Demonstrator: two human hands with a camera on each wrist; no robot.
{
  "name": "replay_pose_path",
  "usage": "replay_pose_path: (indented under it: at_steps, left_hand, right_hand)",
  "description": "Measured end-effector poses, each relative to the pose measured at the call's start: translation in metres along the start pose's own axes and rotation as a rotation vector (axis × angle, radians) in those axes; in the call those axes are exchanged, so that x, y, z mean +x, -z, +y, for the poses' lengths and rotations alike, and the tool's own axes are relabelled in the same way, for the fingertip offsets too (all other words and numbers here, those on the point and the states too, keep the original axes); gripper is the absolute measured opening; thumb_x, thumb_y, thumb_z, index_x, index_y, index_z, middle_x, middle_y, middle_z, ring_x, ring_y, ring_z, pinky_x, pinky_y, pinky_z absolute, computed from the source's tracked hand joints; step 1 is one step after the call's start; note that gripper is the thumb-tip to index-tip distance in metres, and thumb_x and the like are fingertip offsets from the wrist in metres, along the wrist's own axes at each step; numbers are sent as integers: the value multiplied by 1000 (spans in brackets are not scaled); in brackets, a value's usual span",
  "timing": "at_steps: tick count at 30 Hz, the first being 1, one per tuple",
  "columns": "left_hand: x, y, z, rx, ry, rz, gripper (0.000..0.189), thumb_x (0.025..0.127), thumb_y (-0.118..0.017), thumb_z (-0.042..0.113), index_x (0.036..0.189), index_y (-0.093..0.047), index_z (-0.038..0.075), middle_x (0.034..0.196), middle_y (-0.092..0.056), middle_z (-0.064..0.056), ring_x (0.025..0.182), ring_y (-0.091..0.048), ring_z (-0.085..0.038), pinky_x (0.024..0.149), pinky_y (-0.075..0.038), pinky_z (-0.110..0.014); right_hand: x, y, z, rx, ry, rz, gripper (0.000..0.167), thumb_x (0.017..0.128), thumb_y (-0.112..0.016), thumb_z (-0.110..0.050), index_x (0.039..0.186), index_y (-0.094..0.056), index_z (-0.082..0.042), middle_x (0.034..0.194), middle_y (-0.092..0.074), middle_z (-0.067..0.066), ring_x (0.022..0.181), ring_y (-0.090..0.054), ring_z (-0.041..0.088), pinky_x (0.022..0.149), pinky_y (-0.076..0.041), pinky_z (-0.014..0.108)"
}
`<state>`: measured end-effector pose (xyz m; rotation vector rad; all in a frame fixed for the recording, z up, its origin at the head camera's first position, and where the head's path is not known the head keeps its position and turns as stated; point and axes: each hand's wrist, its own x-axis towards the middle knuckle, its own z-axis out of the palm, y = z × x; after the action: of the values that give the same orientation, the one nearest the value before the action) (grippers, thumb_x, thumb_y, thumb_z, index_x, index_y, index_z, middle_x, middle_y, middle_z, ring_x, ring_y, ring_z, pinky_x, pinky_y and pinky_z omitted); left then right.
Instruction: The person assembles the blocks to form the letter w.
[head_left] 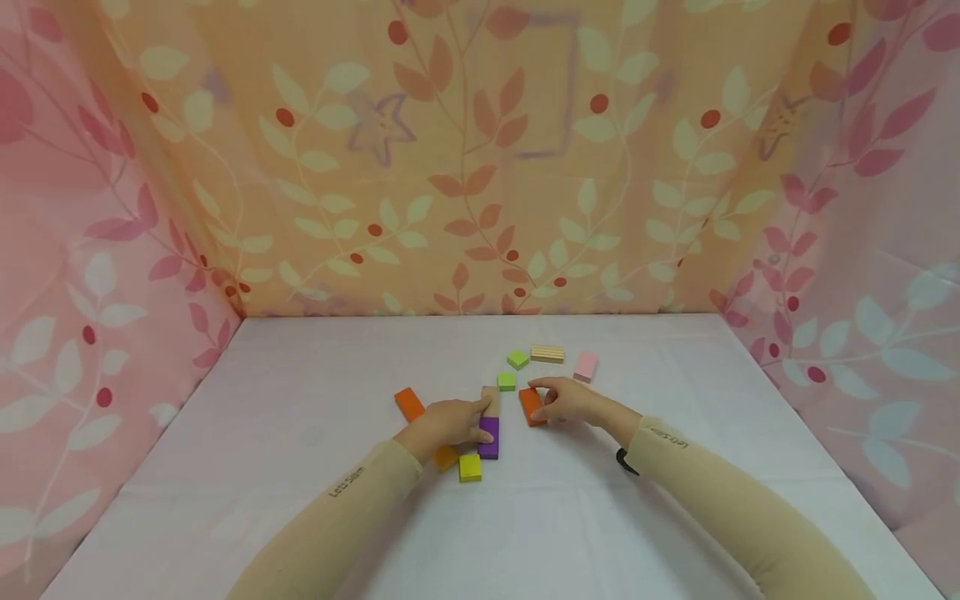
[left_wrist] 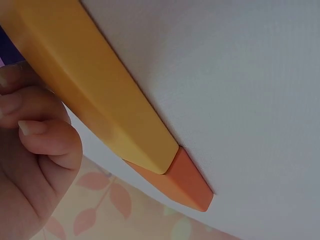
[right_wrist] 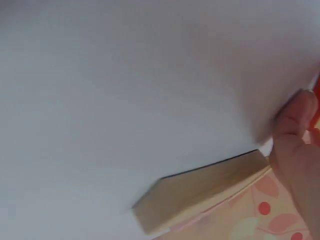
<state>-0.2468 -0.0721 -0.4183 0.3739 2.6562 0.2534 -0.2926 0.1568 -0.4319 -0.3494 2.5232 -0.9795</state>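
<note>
My left hand (head_left: 448,423) has its thumb on a purple block (head_left: 489,448) and its index finger by a plain wooden block (head_left: 491,402) just beyond. Its other fingers are curled in the left wrist view, beside a yellow-orange block (left_wrist: 100,85) that meets an orange block (left_wrist: 190,182). In the head view these reach out past the hand as an orange block (head_left: 408,403) and an amber block (head_left: 446,457). Between thumb and fingertips, my right hand (head_left: 564,401) grips a red-orange block (head_left: 531,407) lying on the table. The left hand partly hides the blocks under it.
A yellow block (head_left: 470,468) lies near the purple one. Farther back are two green blocks (head_left: 506,382), a striped wooden piece (head_left: 547,354) and a pink block (head_left: 586,367). Patterned curtains (head_left: 465,167) surround the white-covered table (head_left: 300,500) at the back and sides.
</note>
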Motion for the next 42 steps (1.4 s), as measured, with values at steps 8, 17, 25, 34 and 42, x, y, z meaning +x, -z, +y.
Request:
replay_pose_path:
  at_steps: [8,17,25,34,42]
  left_hand:
    - [1,1,0,16,-12,4,77,89,-62,52,153,-33,19,142,-52,-9,129,-49,-29,105,-38,-46]
    - [1,1,-1,36,-13,4,77,89,-62,53,153,-33,21,142,-51,-9,128,-49,-29,103,-40,-45]
    - [-1,3,1,22,-12,-4,77,89,-62,51,153,-33,20,142,-52,-10,128,-49,-30,103,-39,-46]
    - [1,0,1,36,-11,-3,78,89,-62,52,154,-32,21,141,-53,-10,126,-51,-30,102,-41,-46]
    - [3,0,0,32,-9,2,77,89,-62,52,154,-32,22,141,-52,-10,127,-50,-30,102,-41,-46]
  right_hand:
    - [2,-1,7,-26,14,-35,62,83,-79,-24,139,-52,-15,87,-54,7,67,-49,18,59,-40,25]
    - [4,-1,2,-52,-24,-23,62,81,-80,-30,137,-54,-20,91,-54,9,72,-51,20,61,-41,27]
    - [3,-3,-1,-88,-41,-10,62,83,-78,-34,139,-53,-21,98,-56,10,78,-52,22,65,-42,29]
    - [3,-4,-3,-92,-41,3,62,83,-78,-33,138,-53,-20,97,-56,10,79,-52,22,64,-42,29]
    - [2,-4,-3,-81,-50,3,62,83,-78,-34,138,-53,-21,98,-56,10,80,-52,23,65,-42,30]
